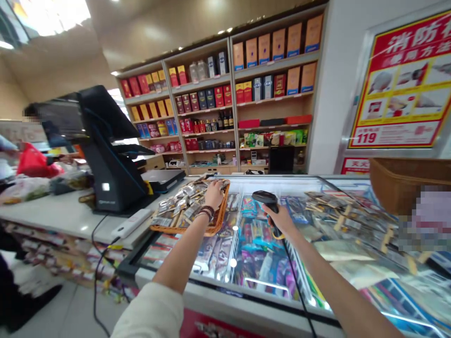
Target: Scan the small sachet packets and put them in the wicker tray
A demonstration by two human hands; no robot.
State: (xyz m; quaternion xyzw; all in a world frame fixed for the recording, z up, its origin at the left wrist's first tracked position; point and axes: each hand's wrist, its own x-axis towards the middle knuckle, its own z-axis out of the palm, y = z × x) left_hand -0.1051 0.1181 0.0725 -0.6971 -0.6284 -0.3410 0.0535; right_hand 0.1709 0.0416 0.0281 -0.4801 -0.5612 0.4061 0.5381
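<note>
A wicker basket point(221, 220) stands on the glass top of a chest freezer, filled with small flat packets point(186, 202) in silver and brown. My left hand point(213, 193), with dark bead bracelets on its wrist, is at the basket's far right corner. Its fingers curl closed at a small packet point(224, 185) there; the fingertips are partly hidden. To the right, over the glass, my right hand point(278, 217) is wrapped around the handle of a black barcode scanner point(266, 198). The scanner's head points to the left, and its cable hangs down over the freezer's front.
Under the glass point(260, 277) lie colourful ice-cream packs. More packets point(345, 220) and a brown basket point(408, 183) sit at right. On the left counter point(70, 213) stand a black cash-register screen point(105, 155) and a white bar-shaped device point(132, 223). A person point(7, 159) stands far left.
</note>
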